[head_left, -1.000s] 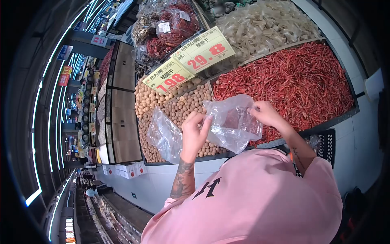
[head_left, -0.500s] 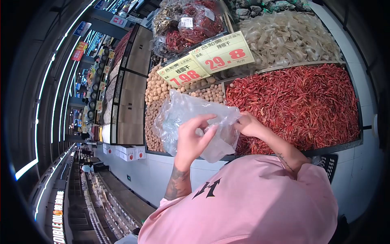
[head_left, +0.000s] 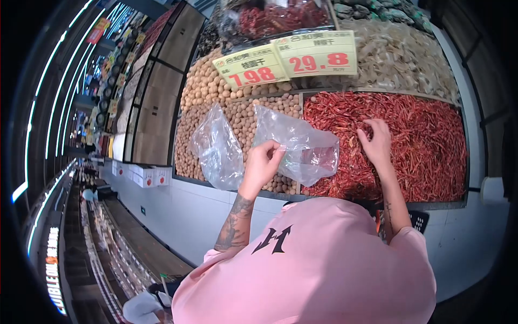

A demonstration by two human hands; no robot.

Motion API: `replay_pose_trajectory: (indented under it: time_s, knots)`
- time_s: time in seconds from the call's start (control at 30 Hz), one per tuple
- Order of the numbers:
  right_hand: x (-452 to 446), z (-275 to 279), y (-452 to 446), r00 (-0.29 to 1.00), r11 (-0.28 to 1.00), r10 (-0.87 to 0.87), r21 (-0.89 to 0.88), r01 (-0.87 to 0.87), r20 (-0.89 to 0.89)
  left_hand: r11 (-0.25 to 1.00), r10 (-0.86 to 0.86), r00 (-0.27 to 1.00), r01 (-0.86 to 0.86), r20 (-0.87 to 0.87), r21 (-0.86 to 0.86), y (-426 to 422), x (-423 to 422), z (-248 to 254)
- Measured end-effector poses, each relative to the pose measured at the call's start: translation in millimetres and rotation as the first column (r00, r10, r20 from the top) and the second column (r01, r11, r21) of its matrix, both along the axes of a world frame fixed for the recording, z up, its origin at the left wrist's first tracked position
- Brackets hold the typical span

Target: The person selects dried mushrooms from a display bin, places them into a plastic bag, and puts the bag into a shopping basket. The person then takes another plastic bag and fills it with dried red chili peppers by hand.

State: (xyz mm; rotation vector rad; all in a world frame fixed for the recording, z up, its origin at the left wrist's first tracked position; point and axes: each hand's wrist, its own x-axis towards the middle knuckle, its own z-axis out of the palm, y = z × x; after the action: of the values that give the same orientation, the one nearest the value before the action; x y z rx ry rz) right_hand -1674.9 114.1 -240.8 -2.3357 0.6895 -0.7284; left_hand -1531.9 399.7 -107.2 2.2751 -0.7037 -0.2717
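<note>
My left hand is closed on a clear plastic bag, pinching it near its lower left part. The bag spreads over the border between the round brown dried fruit and the dried red chilies. My right hand is over the chilies, with its thumb and fingers apart and curved downward. Nothing shows between those fingers. A second clear plastic bag lies on the dried fruit, to the left of my left hand.
Two yellow price signs, 7.98 and 29.8, stand behind the front bins. Pale dried strips fill a bin at the back right. Bagged chilies sit at the back. A wooden-sided display borders the left.
My right hand has left the plastic bag and moved right over the chilies. The left hand still grips a bag, now more spread out. Another bag now lies separately on the dried fruit.
</note>
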Motion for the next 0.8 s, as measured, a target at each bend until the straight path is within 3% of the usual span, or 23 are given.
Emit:
replay_pose_trajectory:
  time_s: [0.07,0.2,0.27,0.47,0.53,0.6,0.67,0.8]
  knots:
    - [-8,-7,-10,0.979,0.985,-0.157,-0.097,0.144,-0.132,0.998,-0.056,0.998,0.057,0.036,-0.023,6,4,-5]
    - [-13,-40,-12,0.943,0.947,-0.185,-0.308,0.096,-0.276,0.997,-0.078,0.996,0.077,-0.033,-0.028,4,6,-2]
    - [-8,-46,-7,0.927,0.945,-0.179,-0.321,0.069,-0.329,0.991,-0.085,0.996,0.081,-0.035,-0.103,5,10,-7]
    - [6,-57,-14,0.951,0.935,-0.183,-0.342,0.091,-0.248,0.956,-0.173,0.980,0.144,-0.095,-0.256,-8,8,-9]
    - [7,-64,-23,0.983,0.946,-0.117,-0.318,0.067,-0.141,0.929,-0.214,0.973,0.177,-0.082,-0.324,-11,10,-7]
    - [5,-68,-31,0.988,0.958,-0.056,-0.288,0.013,-0.141,0.930,-0.230,0.971,0.199,-0.064,-0.309,-12,10,-2]
    - [3,-63,-36,0.996,0.946,0.020,-0.322,-0.047,-0.086,0.923,-0.222,0.973,0.190,-0.059,-0.335,-12,11,-4]
    - [12,-41,-41,1.000,0.963,-0.001,-0.268,-0.001,-0.008,0.905,-0.219,0.970,0.162,-0.104,-0.394,-13,16,-2]
